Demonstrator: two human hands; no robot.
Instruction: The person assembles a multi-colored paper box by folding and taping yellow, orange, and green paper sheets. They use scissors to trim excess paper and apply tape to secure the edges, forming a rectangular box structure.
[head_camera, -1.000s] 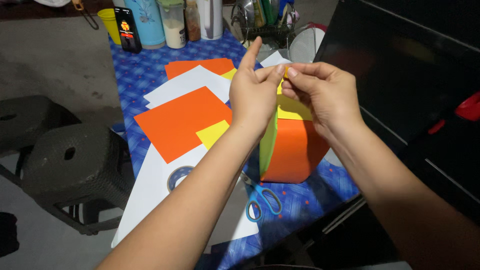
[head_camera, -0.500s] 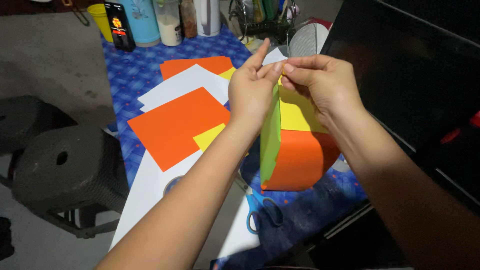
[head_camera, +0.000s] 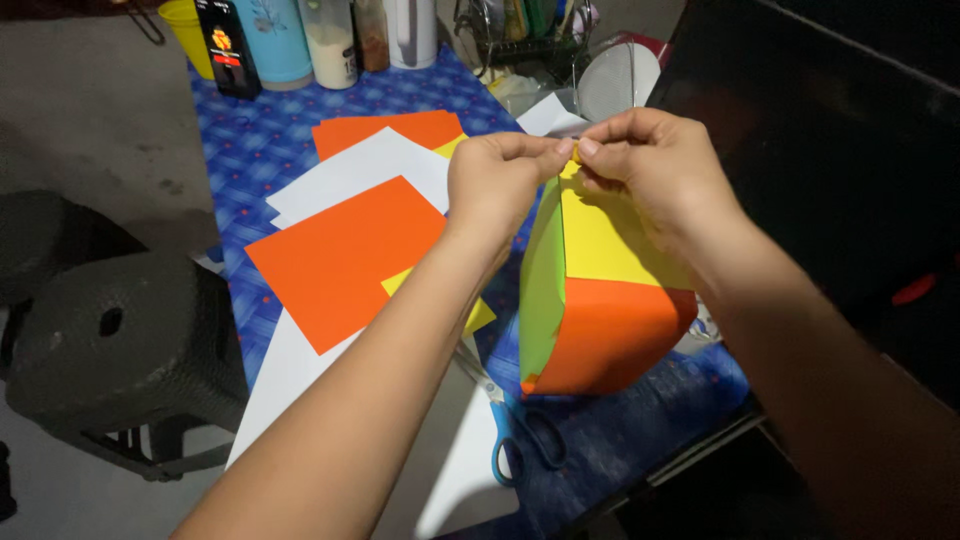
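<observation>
- Since the earlier frames, the left hand (head_camera: 495, 185) has lowered its raised forefinger; the paper form (head_camera: 595, 300) hangs lower and nearer.
- Head view: two hands meet at the form's top corner, the left hand and right hand (head_camera: 650, 165) both pinching it, fingertips pressed together.
- One paper form, yellow above, orange below, green on its left face, hangs beneath the grip over the blue table (head_camera: 260, 140).
- Left: two orange sheets (head_camera: 340, 255), several white sheets (head_camera: 365, 170).
- Near: one pair of blue scissors (head_camera: 520, 435).
</observation>
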